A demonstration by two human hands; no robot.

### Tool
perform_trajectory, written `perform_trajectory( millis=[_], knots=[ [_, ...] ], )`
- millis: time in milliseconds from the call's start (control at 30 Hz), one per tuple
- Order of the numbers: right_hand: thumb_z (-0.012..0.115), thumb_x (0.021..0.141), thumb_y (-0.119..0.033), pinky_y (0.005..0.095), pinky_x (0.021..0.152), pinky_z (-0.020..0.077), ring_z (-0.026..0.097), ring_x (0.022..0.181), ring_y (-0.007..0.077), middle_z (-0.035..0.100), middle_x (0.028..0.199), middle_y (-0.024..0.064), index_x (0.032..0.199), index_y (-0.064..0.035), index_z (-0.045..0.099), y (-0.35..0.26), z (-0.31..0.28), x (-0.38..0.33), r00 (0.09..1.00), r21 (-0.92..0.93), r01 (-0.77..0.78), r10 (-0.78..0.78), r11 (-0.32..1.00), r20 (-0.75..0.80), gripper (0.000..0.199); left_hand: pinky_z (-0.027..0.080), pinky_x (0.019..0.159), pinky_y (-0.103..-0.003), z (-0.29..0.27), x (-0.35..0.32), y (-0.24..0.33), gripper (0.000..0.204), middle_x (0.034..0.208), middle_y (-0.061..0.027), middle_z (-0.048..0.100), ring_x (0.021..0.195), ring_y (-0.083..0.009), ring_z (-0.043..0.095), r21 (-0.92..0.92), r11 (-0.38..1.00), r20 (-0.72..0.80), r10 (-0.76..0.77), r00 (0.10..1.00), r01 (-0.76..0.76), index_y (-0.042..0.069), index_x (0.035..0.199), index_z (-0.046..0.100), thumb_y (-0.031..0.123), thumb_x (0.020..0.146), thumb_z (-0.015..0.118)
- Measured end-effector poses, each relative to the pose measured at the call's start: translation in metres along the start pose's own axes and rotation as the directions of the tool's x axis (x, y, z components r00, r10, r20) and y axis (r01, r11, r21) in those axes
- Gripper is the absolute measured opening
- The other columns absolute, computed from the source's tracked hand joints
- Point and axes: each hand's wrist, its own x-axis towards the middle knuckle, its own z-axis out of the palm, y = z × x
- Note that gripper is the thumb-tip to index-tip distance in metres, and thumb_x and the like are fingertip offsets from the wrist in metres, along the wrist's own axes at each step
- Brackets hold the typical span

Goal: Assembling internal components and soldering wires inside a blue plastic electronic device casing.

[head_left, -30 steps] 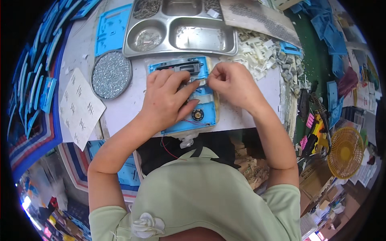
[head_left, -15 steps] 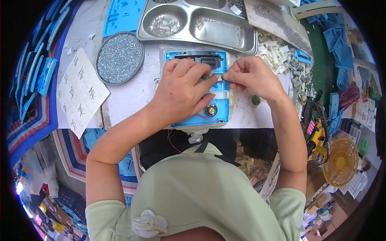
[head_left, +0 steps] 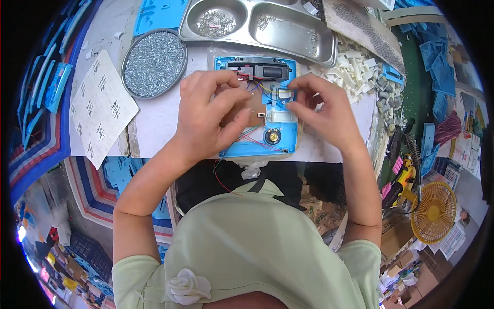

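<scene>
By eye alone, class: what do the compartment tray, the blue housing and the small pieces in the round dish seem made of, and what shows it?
Compartment tray: metal, probably stainless steel; smooth, silvery, with bright reflections.
Blue housing: likely moulded plastic; evenly coloured, with a slight sheen.
Small pieces: apparently metal, perhaps plated; they glint silver, though too small to judge closely.

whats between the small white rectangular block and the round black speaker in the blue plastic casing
A wider whitish plastic strip lies between the block and the speaker, in the head view.
</scene>
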Motion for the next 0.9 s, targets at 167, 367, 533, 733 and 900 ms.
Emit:
perform_trajectory(
  millis=[167,367,533,733,900],
  knots=[
    [0.074,0.083,-0.013,0.0272,0.056,0.0438,0.053,0.057,0.0118,0.055,0.062,0.002,0.09,-0.004,0.069,0.01,0.018,0.0,0.99,0.001,-0.011,0.011,1.0,-0.143,0.012,0.039,0.083,-0.04,0.002,-0.001,0.004,0.024,0.104,-0.0043,0.062,0.092,-0.0237,0.058,0.004,1.0,-0.011,0.009,1.0,-0.009,0.012,0.094,0.069,0.012,0.071,0.077],
    [0.07,0.086,-0.009,0.028,0.054,0.0415,0.047,0.055,0.0093,0.056,0.064,0.0025,0.089,-0.0012,0.066,0.011,0.045,-0.005,0.927,0.145,-0.078,0.126,0.986,-0.354,0.009,0.039,0.083,-0.04,0.002,0.001,0.012,0.023,0.101,-0.0006,0.062,0.093,-0.0228,0.058,-0.012,0.999,0.111,0.04,0.993,-0.039,0.014,0.093,0.07,0.013,0.072,0.077],
    [0.073,0.081,-0.003,0.0327,0.065,0.0455,0.055,0.068,0.0182,0.061,0.074,0.0053,0.092,-0.0037,0.068,0.0,0.037,-0.02,0.909,-0.114,0.172,-0.202,0.979,-0.365,0.012,0.039,0.083,-0.039,0.003,0.0,0.018,0.031,0.1,-0.0019,0.061,0.088,-0.0217,0.058,-0.038,0.995,0.115,0.093,0.989,-0.09,0.014,0.101,0.073,0.009,0.07,0.078],
    [0.075,0.077,-0.001,0.0349,0.074,0.048,0.06,0.079,0.0248,0.068,0.081,0.0071,0.087,-0.0046,0.07,0.005,0.011,-0.046,0.873,-0.262,0.223,-0.312,0.939,-0.375,0.011,0.038,0.086,-0.044,0.0,-0.003,0.025,0.033,0.106,-0.0043,0.062,0.094,-0.0243,0.057,0.035,0.987,0.25,0.143,0.957,-0.157,0.014,0.105,0.075,0.012,0.072,0.077],
    [0.072,0.085,-0.008,0.0297,0.076,0.0526,0.067,0.078,0.0151,0.074,0.086,0.0087,0.093,0.0009,0.073,0.044,-0.132,-0.013,0.58,-0.093,0.028,-0.092,0.995,-0.809,0.011,0.038,0.089,-0.044,0.0,0.003,0.03,0.03,0.108,-0.0049,0.063,0.096,-0.0262,0.058,0.094,0.98,0.265,0.148,0.953,-0.178,0.013,0.1,0.075,0.015,0.07,0.078]
  ],
)
